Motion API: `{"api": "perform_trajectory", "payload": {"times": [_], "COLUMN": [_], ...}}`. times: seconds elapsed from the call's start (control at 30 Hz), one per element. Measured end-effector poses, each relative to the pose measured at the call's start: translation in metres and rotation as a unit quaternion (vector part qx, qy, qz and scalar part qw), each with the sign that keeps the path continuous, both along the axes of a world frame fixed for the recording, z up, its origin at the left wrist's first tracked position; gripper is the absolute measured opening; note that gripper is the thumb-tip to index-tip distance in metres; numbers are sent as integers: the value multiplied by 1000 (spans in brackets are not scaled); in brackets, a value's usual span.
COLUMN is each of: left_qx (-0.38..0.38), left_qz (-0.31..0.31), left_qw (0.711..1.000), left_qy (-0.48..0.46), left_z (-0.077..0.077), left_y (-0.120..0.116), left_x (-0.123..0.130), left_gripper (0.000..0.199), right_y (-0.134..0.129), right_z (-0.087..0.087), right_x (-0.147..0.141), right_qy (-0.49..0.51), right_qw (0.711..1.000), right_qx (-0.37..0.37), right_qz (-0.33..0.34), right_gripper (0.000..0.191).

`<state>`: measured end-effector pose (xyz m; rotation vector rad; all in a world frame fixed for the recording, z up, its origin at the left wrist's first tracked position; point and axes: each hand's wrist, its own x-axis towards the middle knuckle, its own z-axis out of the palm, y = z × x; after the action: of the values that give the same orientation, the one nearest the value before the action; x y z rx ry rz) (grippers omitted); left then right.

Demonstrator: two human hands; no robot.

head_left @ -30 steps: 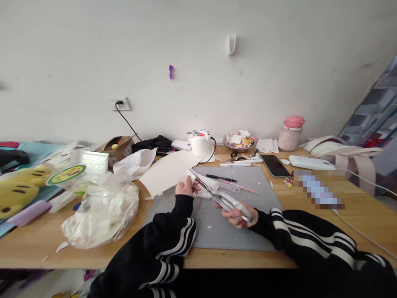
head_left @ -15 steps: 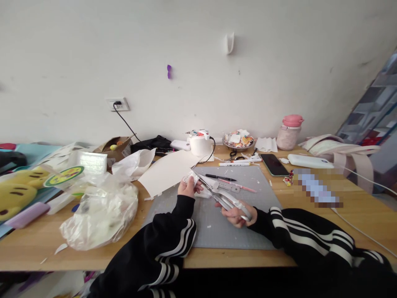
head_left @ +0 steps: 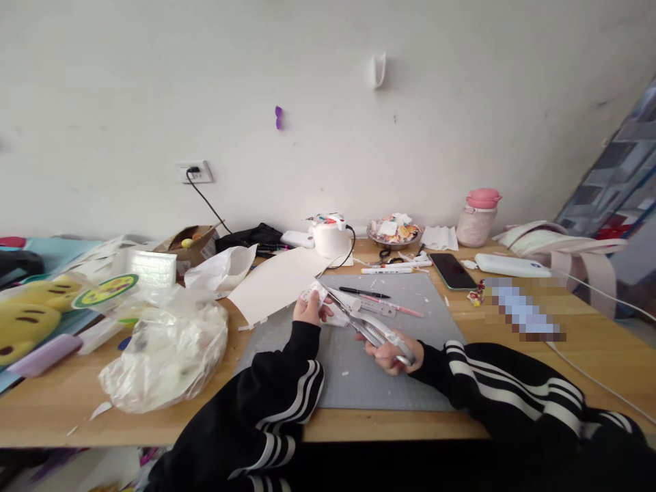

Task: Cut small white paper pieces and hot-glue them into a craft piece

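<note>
My left hand (head_left: 309,309) pinches a small piece of printed white paper (head_left: 316,292) above the grey cutting mat (head_left: 389,383). Fingers of my right hand (head_left: 392,352) are wrapped round the handles of large scissors (head_left: 376,329) with grey and white grips. The blades point up and left, to the edge of the small paper; whether they touch it is hard to tell. Behind the hands, a black pen (head_left: 365,292), a pink pen (head_left: 404,309) and a clear ruler (head_left: 379,306) lie on the mat. A large cream sheet (head_left: 279,280) overlaps the mat's back left.
A crumpled plastic bag (head_left: 164,355) and a yellow plush (head_left: 31,321) lie at the left. Along the back stand a white pot (head_left: 329,240), a bowl of scraps (head_left: 394,236) and a pink-lidded bottle (head_left: 476,222). A phone (head_left: 454,271) and white power bank (head_left: 512,266) rest at the right.
</note>
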<state>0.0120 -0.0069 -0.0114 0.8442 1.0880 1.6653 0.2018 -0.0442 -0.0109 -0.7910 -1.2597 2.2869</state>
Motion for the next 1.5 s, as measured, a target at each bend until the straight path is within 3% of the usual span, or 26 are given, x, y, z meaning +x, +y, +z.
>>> {"api": "perform_trajectory", "payload": {"times": [0.23,0.87,1.17,1.5], "left_qx": [-7,-9,-16,-28], "left_qz": [-4,-19,-29,-15], "left_qw": [1000,1000,999,999], "left_qy": [24,13,31,20], "left_z": [-1,3,3,6], "left_y": [1,-2,-1,-3], "left_x": [-4,-2,-5,-3], "left_gripper": [26,30,26,23], "right_y": [-6,6,6,4], "right_z": [4,3,-4,-2], "right_x": [-3,2,4,3], "right_qy": [-28,-11,47,27], "right_qw": [999,997,998,999], "right_qx": [8,-74,-38,-20], "right_qz": [-33,15,25,11], "right_gripper": [47,49,48,51]}}
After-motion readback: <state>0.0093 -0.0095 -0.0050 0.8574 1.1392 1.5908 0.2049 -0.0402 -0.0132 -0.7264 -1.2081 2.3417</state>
